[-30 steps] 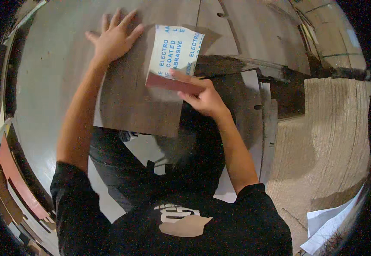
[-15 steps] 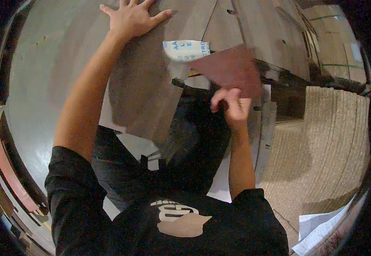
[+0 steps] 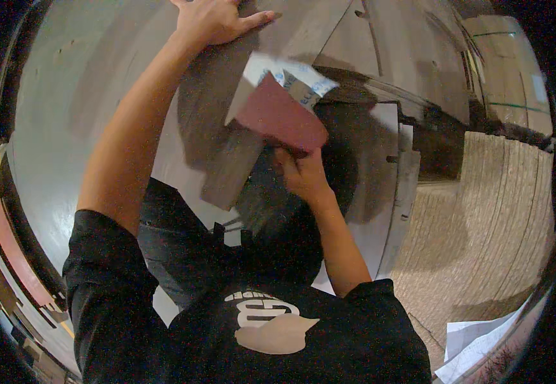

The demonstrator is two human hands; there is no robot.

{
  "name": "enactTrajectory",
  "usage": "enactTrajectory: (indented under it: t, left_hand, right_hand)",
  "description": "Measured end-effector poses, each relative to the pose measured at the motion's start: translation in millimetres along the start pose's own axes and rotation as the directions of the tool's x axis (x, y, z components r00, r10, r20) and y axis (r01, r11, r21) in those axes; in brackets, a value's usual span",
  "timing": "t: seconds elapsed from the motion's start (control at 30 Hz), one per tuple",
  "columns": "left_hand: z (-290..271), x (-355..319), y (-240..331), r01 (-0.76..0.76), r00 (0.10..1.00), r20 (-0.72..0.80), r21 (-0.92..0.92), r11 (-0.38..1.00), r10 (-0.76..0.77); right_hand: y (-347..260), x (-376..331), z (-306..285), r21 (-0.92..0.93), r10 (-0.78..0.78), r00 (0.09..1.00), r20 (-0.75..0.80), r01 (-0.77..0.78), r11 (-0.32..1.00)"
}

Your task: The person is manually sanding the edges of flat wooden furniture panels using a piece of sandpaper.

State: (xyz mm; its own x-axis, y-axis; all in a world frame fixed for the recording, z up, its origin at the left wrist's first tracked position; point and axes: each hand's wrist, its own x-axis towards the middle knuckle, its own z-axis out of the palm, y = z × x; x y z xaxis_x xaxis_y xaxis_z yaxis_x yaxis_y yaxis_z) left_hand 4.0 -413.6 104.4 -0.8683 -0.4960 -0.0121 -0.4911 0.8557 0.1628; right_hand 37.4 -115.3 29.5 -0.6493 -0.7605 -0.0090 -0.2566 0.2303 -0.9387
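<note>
My left hand (image 3: 211, 20) rests on a brown wood-grain board (image 3: 211, 121), its thumb stretched out to the right. The upper edge of the picture cuts off some of its fingers. Between the fingers of my right hand (image 3: 305, 176) is a bent sheet of sandpaper (image 3: 284, 118). Its reddish grit side faces up, and part of its white back with blue print shows at the far end. The sheet hangs above the board's right edge and is slightly blurred. Whether it touches the board I cannot tell.
More wood-grain boards (image 3: 412, 45) lie at the far right, with dark gaps beside them. A tall stack of thin tan sheets (image 3: 495, 198) stands to the right. White papers (image 3: 479, 342) lie at the lower right. A grey-green surface (image 3: 54, 147) extends on the left.
My right hand has moved left with the sandpaper, and the sheet has turned and bent differently. My left hand has shifted slightly right and away.
</note>
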Motion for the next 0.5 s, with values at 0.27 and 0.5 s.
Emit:
enactTrajectory:
  t: [0.27,0.5]
  left_hand:
    - [-1,-4,-1,-0.015,1.0,-0.007,-0.006,1.0,0.015]
    - [-4,0,4,0.01,0.998,0.067,0.033,0.999,-0.012]
  right_hand:
    - [-19,-26,-40,0.073,-0.085,0.966,-0.246,0.106,0.992]
    - [24,0,-22,-0.485,-0.338,0.871,0.358,0.482,0.729]
